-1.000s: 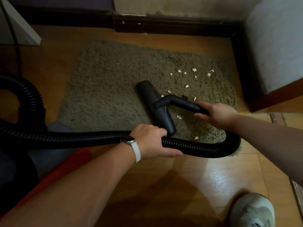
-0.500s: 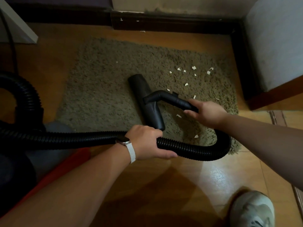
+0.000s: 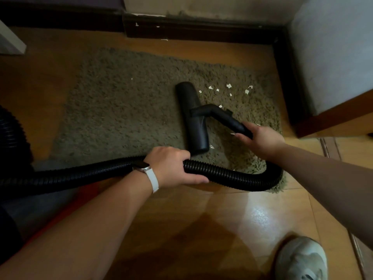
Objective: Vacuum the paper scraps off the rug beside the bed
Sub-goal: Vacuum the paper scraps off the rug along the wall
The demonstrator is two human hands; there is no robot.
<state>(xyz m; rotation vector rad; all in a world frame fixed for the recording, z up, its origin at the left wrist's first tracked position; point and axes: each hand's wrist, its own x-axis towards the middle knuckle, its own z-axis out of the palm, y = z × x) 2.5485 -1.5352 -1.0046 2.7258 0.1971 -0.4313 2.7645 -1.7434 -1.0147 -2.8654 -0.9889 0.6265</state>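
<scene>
A shaggy green-brown rug [image 3: 125, 110] lies on a shiny wooden floor [image 3: 201, 229]. The bed [image 3: 333, 57] stands just beside the rug, on the right. A dark baseboard [image 3: 201, 30] runs along the wall at the far end.

The black vacuum head [image 3: 192, 118] lies flat on the rug, long and thin. A bent black pipe [image 3: 220, 116] comes out of its middle and goes to the right.

The right hand [image 3: 260, 140] is wrapped around the end of that pipe. The left hand [image 3: 171, 168] is closed around the black bumpy hose [image 3: 232, 174]. This hand has a watch [image 3: 145, 170] with a white strap on its wrist.

The hose bends in a big curve from the right hand, over the near edge of the rug, through the left hand, and away to the left.

Little white paper scraps [image 3: 229, 85] sit on the rug, just to the right of the far end of the vacuum head. One more scrap [image 3: 212, 146] lies by the near end of the head. One tiny bit [image 3: 131, 79] is alone, well apart on the left.

A light shoe [image 3: 300, 259] stands on the floor at the bottom right.
</scene>
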